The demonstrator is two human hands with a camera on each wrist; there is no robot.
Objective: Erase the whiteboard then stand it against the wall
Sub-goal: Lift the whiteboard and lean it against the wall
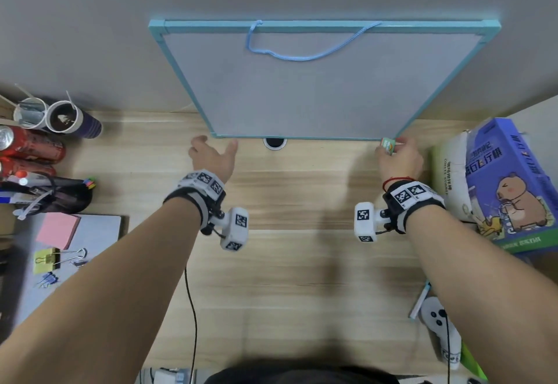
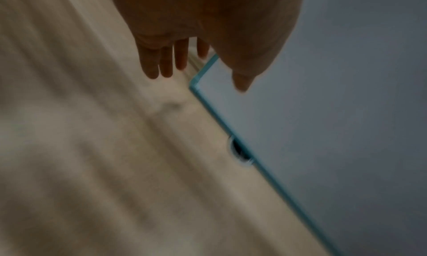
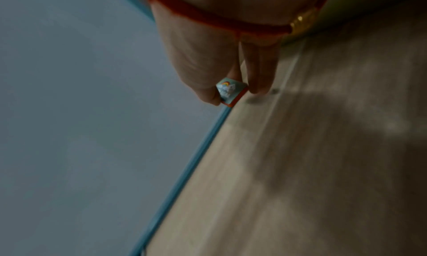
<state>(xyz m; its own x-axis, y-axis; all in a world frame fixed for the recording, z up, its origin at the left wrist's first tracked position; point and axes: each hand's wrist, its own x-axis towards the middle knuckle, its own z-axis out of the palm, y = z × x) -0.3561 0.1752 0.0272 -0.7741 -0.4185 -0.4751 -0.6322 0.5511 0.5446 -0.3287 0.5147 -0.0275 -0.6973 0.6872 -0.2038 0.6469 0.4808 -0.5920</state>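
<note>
The whiteboard (image 1: 317,81) leans with its top rail against the grey wall (image 1: 90,21) and its bottom edge on the wooden desk (image 1: 287,202), its surface showing no marks, so the erasing looks done and the step in hand seems to be settling the lean. The left hand (image 1: 213,157) is by the lower left corner with fingers spread and relaxed, holding nothing; in the left wrist view the thumb lies in front of the board's face beside that corner, though contact cannot be told. The right hand (image 1: 398,157) is at the lower right corner and pinches a small picture-printed eraser (image 1: 388,145) between thumb and fingers, its fingertips close by the frame. To do this well, both hands should probably ease off together only once the bottom edge feels seated, since a smooth frame on a smooth desk could slide forward. The bottom rail sits across the cable hole (image 1: 274,143), which may leave part of the edge unsupported. Open room lies in the bare middle of the desk toward the person; the cups and cans (image 1: 45,136) on the left stand well apart, while the purple box (image 1: 507,184) on the right sits near the right hand, so withdrawing that hand straight back seems safest
</note>
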